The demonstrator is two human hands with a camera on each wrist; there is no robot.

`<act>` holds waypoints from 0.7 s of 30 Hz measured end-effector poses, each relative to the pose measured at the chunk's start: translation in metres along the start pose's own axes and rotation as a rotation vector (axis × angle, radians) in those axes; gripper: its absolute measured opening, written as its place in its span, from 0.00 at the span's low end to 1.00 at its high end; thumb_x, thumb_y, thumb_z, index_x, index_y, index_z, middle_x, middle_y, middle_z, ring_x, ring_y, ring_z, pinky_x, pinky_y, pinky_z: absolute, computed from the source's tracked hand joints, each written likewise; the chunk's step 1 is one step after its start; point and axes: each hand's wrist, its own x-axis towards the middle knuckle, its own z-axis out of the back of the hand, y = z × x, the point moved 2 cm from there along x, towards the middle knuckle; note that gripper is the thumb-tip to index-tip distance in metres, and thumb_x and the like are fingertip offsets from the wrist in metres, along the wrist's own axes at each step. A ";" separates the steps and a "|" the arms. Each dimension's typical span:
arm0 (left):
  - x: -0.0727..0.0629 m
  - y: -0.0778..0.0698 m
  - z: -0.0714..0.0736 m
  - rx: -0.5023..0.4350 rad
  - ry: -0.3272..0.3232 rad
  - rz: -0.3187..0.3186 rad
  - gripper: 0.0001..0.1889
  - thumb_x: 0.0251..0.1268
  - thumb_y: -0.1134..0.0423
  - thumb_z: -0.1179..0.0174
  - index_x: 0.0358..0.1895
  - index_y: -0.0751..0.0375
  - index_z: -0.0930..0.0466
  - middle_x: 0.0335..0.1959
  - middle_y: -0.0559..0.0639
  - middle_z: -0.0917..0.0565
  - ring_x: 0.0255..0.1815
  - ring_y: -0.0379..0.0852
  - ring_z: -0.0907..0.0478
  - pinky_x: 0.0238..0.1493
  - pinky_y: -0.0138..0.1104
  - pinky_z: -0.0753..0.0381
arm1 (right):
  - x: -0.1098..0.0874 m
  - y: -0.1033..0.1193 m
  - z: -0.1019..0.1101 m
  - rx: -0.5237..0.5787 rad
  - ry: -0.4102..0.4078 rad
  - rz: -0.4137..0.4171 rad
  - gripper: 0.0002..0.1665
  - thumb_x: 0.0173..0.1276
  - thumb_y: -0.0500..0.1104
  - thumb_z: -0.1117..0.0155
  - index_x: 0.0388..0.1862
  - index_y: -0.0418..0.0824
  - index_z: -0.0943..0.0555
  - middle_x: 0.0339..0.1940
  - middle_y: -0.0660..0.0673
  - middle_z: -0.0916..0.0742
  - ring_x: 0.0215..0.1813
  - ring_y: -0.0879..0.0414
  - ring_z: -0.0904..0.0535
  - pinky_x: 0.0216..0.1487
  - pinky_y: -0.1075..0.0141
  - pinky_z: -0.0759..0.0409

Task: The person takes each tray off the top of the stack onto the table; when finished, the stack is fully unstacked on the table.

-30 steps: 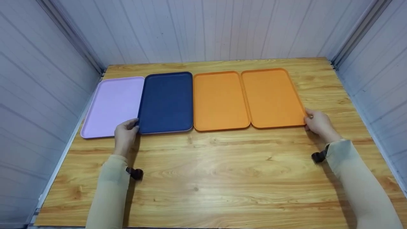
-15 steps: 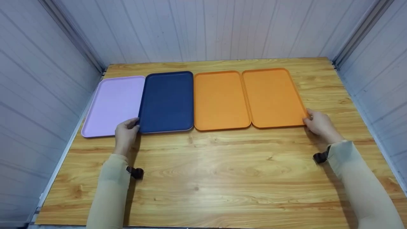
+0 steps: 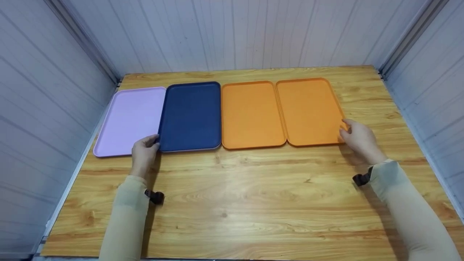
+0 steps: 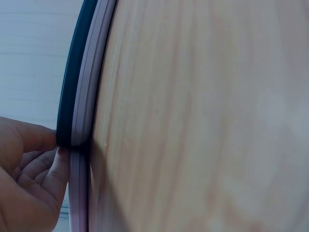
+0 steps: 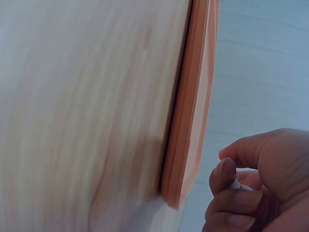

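Note:
Four-sided trays lie in a row across the wooden table in the head view. At the left is a lilac tray (image 3: 127,119), beside it a navy tray (image 3: 190,116). Under the navy tray a pale lilac tray edge (image 4: 87,96) shows in the left wrist view. My left hand (image 3: 144,150) pinches the navy tray's near left corner between thumb and fingers. Right of these lie a middle orange tray (image 3: 252,116) and a right orange tray (image 3: 311,112). My right hand (image 3: 362,141) hovers at the last one's near right corner, fingers loosely bent, holding nothing; the right wrist view shows a gap.
Pale panelled walls (image 3: 232,36) enclose the wooden table (image 3: 232,203) at the back and both sides. Neighbouring trays lie edge to edge. Bare wood stretches in front of the row and to its right.
My right hand has let go of the right orange tray's corner and moved slightly left and up, over its edge. My left hand and the trays have stayed in place.

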 end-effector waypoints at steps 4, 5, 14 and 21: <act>0.000 -0.001 0.001 -0.004 0.001 0.003 0.20 0.72 0.70 0.48 0.66 0.66 0.28 0.66 0.60 0.27 0.68 0.51 0.32 0.68 0.38 0.33 | 0.002 0.012 -0.005 0.026 -0.035 0.073 0.27 0.74 0.42 0.46 0.67 0.28 0.30 0.18 0.46 0.23 0.17 0.55 0.32 0.17 0.64 0.35; 0.000 -0.001 0.001 -0.004 0.000 0.000 0.20 0.72 0.70 0.48 0.66 0.66 0.28 0.66 0.61 0.27 0.68 0.51 0.32 0.68 0.38 0.32 | 0.003 0.015 -0.006 0.030 -0.041 0.088 0.26 0.74 0.41 0.45 0.66 0.29 0.29 0.17 0.46 0.23 0.17 0.55 0.32 0.16 0.64 0.35; 0.001 0.001 0.000 0.003 -0.003 -0.025 0.20 0.72 0.70 0.47 0.65 0.66 0.27 0.66 0.60 0.27 0.68 0.51 0.33 0.68 0.38 0.32 | 0.005 0.041 -0.018 0.103 -0.046 0.197 0.23 0.74 0.40 0.45 0.64 0.32 0.25 0.16 0.47 0.23 0.15 0.56 0.33 0.14 0.66 0.34; 0.001 0.001 0.000 0.002 -0.004 -0.002 0.20 0.72 0.70 0.47 0.65 0.65 0.27 0.66 0.59 0.26 0.68 0.51 0.32 0.67 0.38 0.32 | 0.008 0.060 -0.025 0.168 -0.030 0.228 0.23 0.74 0.40 0.45 0.65 0.34 0.25 0.20 0.42 0.19 0.18 0.57 0.29 0.15 0.68 0.33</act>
